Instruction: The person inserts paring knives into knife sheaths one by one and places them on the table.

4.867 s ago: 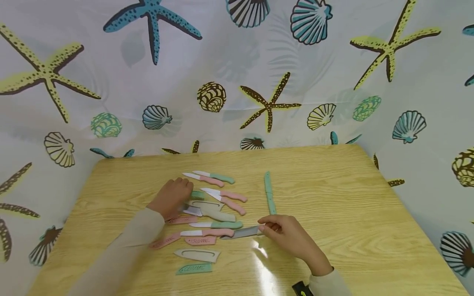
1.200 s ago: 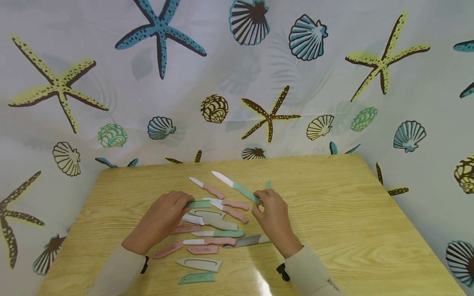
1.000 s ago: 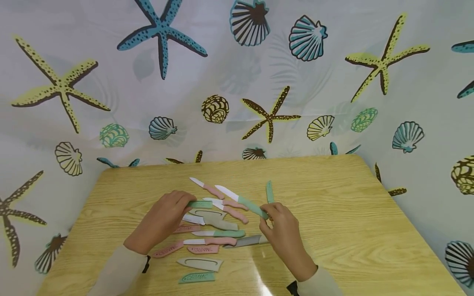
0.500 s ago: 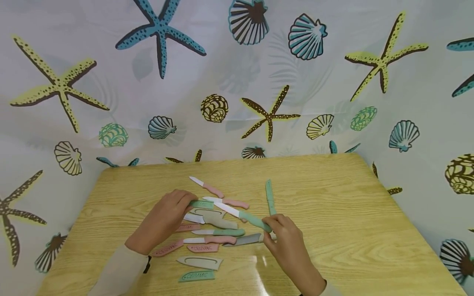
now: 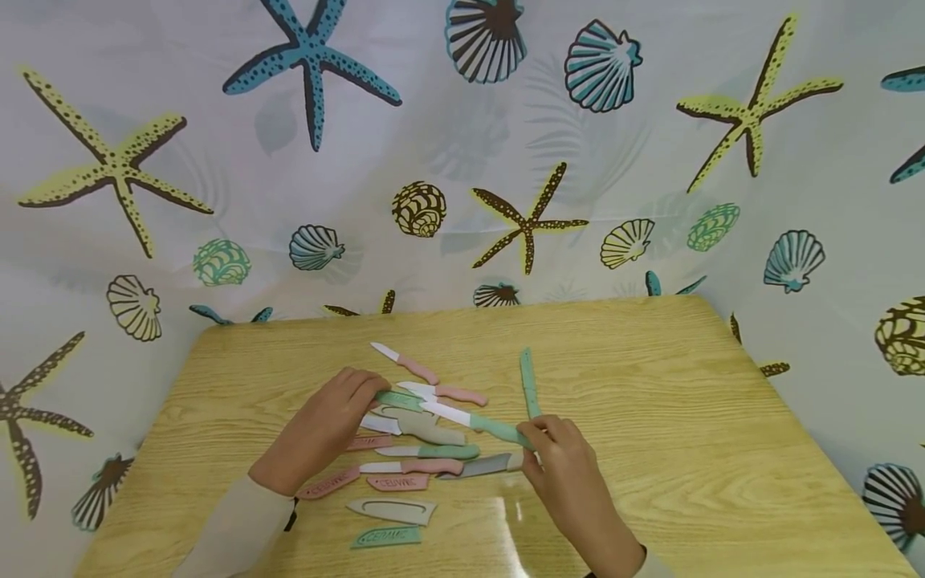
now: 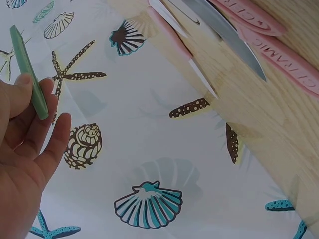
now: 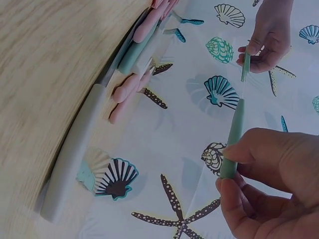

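Observation:
My left hand (image 5: 318, 429) pinches a green blade sheath (image 5: 399, 399) between thumb and fingers, held up above the table. The left wrist view shows the sheath (image 6: 27, 69) edge-on at the fingertips. With thumb and fingers, my right hand (image 5: 574, 482) grips the butt of a green-handled knife (image 5: 500, 429) with a white blade. The blade points left, its tip right at the sheath's open end. In the right wrist view the green handle (image 7: 234, 139) lines up with the sheath (image 7: 245, 67); the thin blade between them shows edge-on.
Below the hands lie pink-handled knives (image 5: 417, 369), a cream-handled knife (image 5: 433, 433), another green-handled knife (image 5: 448, 452) and a grey-bladed knife (image 5: 484, 466). Pink sheaths (image 5: 397, 482), a white sheath (image 5: 393, 511) and a green sheath (image 5: 386, 536) lie nearer. A sheathed green knife (image 5: 529, 381) lies right.
My right hand has left the grey-bladed knife and lifted the green-handled one from the back. My left hand has raised the green sheath. The knife has come down and its tip has met the sheath.

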{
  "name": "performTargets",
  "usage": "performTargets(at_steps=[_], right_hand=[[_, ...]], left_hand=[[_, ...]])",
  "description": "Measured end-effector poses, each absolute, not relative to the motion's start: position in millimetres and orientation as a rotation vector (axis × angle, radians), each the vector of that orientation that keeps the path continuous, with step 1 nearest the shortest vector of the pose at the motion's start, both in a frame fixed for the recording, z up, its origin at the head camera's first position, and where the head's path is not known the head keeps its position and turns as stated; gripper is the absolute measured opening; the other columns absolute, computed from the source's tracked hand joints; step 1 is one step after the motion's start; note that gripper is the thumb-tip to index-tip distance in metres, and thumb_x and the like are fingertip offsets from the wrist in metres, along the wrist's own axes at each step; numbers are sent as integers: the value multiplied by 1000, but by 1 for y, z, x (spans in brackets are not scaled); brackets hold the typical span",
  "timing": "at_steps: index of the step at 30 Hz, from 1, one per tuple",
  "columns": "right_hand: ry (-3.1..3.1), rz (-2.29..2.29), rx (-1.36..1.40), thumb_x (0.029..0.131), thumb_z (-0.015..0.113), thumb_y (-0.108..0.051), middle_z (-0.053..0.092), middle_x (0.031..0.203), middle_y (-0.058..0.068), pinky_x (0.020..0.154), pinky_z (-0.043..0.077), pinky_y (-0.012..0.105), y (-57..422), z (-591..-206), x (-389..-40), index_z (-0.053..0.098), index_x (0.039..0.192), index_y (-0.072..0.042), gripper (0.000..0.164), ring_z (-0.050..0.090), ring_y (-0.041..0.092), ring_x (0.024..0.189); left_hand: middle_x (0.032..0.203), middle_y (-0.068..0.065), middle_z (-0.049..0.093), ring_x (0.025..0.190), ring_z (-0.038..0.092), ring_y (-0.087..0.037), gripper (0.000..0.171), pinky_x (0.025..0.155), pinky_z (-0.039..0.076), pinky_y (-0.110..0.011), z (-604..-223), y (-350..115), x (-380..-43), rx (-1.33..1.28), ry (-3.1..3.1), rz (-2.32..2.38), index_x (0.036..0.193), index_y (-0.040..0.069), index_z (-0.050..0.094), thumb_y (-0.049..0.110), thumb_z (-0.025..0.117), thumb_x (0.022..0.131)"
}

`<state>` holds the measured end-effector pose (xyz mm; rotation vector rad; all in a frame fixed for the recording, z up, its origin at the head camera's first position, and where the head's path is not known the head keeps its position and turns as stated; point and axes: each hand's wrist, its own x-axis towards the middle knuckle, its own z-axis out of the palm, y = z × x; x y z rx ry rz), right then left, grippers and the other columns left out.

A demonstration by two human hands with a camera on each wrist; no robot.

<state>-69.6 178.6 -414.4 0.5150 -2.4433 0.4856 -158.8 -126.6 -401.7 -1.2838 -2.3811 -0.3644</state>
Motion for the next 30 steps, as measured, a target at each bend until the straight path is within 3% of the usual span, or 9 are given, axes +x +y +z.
performTargets(at_steps=[9,22,26,28,30], right_hand=[[-2419,503,590,57,78,11,60,83,9,57,49,19,174,-409,-69,70,83,2,29,54,16,69],[-2549,615,578,61,79,7,60,85,7,62,49,20,161,-414,-72,69,92,2,32,56,15,72],[-2671,634,589,69,77,-2,59,85,4,61,48,19,157,-417,-73,68,99,-1,31,55,12,73],[-2715,615,595,71,78,-7,60,86,4,62,48,21,155,-416,-73,69,98,-2,29,56,13,74],[-2745,610,609,72,78,-9,61,85,4,64,49,22,153,-416,-74,70,96,-2,26,57,14,75]], left_hand=[[114,-8,51,103,44,-18,41,82,45,-25,-399,-119,-157,-1304,-2397,-315,118,1,50,-6,66,81],[111,-5,52,100,45,-15,46,80,43,-21,-400,-97,-152,-1402,-2358,-270,114,3,53,-13,68,74],[111,-4,52,100,45,-14,47,78,45,-21,-401,-97,-149,-1431,-2377,-315,116,4,53,-10,70,75],[114,-4,52,101,45,-15,42,78,46,-22,-403,-97,-147,-1435,-2390,-318,117,4,52,3,71,79],[115,-3,51,101,45,-15,43,78,47,-22,-405,-97,-146,-1438,-2394,-320,118,5,52,6,71,80]])
